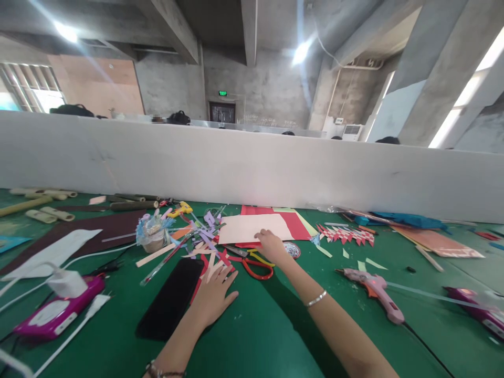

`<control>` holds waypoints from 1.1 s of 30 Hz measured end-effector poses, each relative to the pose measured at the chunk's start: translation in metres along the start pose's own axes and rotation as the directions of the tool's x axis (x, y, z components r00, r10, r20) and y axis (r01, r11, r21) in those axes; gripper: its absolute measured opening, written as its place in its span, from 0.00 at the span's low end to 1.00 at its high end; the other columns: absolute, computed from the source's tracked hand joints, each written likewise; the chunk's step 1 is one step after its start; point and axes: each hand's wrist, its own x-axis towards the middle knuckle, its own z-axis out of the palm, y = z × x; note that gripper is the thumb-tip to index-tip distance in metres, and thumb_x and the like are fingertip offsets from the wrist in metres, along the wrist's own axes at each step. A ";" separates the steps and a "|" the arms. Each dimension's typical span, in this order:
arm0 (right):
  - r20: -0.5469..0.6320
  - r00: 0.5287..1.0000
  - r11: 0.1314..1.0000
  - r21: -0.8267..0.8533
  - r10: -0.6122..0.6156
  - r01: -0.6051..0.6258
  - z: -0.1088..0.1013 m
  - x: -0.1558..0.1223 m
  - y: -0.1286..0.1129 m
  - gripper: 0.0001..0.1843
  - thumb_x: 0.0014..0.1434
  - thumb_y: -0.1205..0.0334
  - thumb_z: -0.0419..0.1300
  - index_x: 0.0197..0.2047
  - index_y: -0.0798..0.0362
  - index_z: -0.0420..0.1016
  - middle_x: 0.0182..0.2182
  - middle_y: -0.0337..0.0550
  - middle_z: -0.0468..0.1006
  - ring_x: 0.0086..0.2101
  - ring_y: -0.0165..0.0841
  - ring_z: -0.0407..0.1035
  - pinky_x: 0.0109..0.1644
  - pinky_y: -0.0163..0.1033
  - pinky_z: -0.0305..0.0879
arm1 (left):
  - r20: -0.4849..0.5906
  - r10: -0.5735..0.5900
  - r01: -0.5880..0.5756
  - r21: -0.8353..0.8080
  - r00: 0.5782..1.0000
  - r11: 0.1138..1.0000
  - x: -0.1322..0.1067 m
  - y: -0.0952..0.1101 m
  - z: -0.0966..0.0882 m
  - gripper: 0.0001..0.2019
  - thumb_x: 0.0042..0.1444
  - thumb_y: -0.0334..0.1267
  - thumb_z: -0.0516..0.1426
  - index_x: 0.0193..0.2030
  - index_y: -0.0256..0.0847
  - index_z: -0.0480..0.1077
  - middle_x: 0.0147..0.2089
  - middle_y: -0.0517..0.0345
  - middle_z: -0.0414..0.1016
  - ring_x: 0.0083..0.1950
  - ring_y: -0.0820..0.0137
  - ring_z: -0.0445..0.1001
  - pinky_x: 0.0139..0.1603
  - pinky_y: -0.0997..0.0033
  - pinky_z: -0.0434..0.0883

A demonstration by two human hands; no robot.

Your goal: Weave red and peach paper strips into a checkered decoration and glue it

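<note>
My left hand (214, 295) lies flat on the green table (268, 336), fingers spread, touching a heap of coloured paper strips (205, 239) next to a black phone (171, 304). My right hand (271, 247) reaches further forward, its fingers curled down on the near edge of a pale pink sheet of paper (254, 227) that lies over red sheets (293, 223). Red-handled scissors (254, 262) lie just below that hand. A silver bracelet (317, 298) is on my right wrist.
A pink glue gun (374, 291) lies at right, another purple one (478, 307) further right. A magenta device (55, 312) with a white charger sits at left. Bamboo sticks (43, 202), a dark sheet (94, 231) and a small decorated cup (151, 233) lie beyond. A grey partition wall (252, 165) bounds the table.
</note>
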 end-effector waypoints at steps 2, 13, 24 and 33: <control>-0.041 0.998 0.997 -0.051 0.050 -0.052 0.000 0.008 0.007 0.19 0.57 0.64 0.55 0.53 0.55 0.64 0.50 0.55 0.65 0.51 0.42 0.58 0.49 0.44 0.57 | -0.003 -0.012 0.012 -0.006 1.000 1.000 0.000 -0.001 0.001 0.24 0.59 0.50 0.45 0.61 0.47 0.58 0.64 0.52 0.56 0.65 0.56 0.52 0.62 0.45 0.50; -0.169 0.981 0.987 -0.113 0.092 -0.112 -0.020 0.010 0.023 0.18 0.64 0.66 0.41 0.42 0.56 0.71 0.42 0.52 0.72 0.44 0.37 0.64 0.53 0.47 0.51 | -0.169 0.011 -0.008 0.019 0.986 1.000 0.000 -0.002 0.001 0.23 0.60 0.47 0.45 0.61 0.48 0.57 0.65 0.50 0.54 0.64 0.57 0.55 0.60 0.48 0.54; 0.023 0.992 0.979 0.162 -0.126 0.121 -0.031 -0.124 -0.011 0.13 0.63 0.65 0.43 0.35 0.48 0.68 0.33 0.39 0.73 0.38 0.32 0.65 0.58 0.51 0.38 | -0.540 0.524 -0.357 0.388 0.659 0.849 -0.017 0.055 -0.020 0.20 0.60 0.33 0.49 0.58 0.51 0.59 0.54 0.56 0.67 0.57 0.67 0.63 0.62 0.63 0.51; 0.100 0.994 0.937 0.350 -0.038 0.000 -0.012 -0.157 -0.014 0.12 0.62 0.66 0.42 0.33 0.51 0.65 0.31 0.37 0.72 0.36 0.30 0.66 0.55 0.52 0.46 | -0.262 0.696 -0.571 0.419 0.668 0.706 -0.010 0.058 0.003 0.14 0.56 0.27 0.50 0.49 0.34 0.63 0.38 0.54 0.74 0.33 0.68 0.72 0.32 0.68 0.65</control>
